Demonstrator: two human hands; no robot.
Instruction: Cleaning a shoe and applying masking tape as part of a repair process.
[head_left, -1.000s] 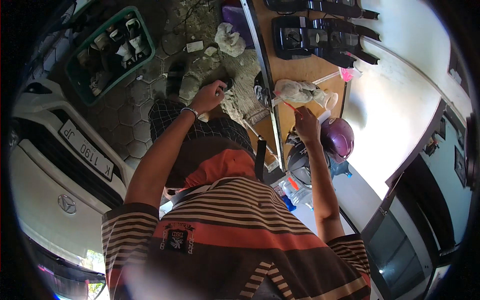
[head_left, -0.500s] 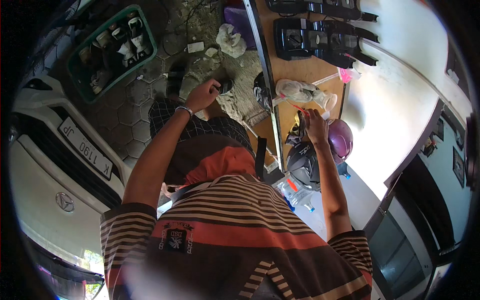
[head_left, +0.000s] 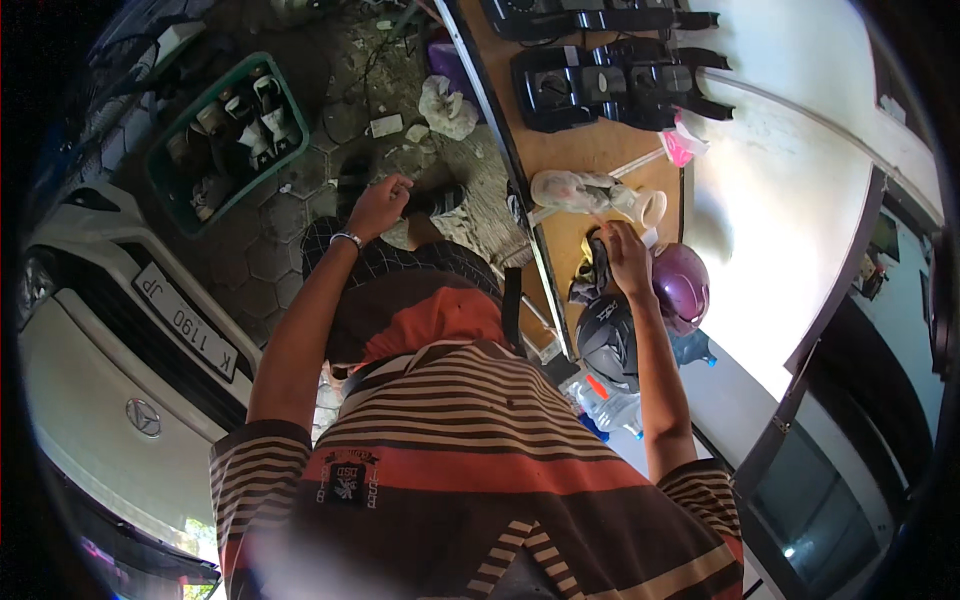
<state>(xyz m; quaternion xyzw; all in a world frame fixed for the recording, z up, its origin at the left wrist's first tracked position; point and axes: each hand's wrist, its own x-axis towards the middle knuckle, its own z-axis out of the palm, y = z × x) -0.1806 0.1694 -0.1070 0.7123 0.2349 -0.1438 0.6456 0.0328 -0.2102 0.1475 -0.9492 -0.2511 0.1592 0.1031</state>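
My left hand point(head_left: 378, 205) hangs over the paved ground with its fingers curled into a loose fist, a bracelet on the wrist; I see nothing in it. My right hand point(head_left: 625, 250) reaches onto the wooden bench point(head_left: 570, 150), its fingers next to a dark cloth bundle point(head_left: 590, 272) and just below a clear plastic bag point(head_left: 572, 190) and a white cup point(head_left: 650, 207). Whether the fingers grip anything is hidden. A purple helmet point(head_left: 685, 285) and a dark helmet point(head_left: 607, 335) lie right beside that hand.
Black tool cases point(head_left: 600, 85) sit at the far end of the bench. A green crate point(head_left: 225, 130) with several parts stands on the ground, with rags point(head_left: 447, 105) near it. A white car's front point(head_left: 110, 370) is close on the left. A plastic bottle point(head_left: 610, 408) lies below the bench.
My right hand has shifted a little along the bench toward the dark cloth bundle. My left hand has drifted slightly left and stays curled.
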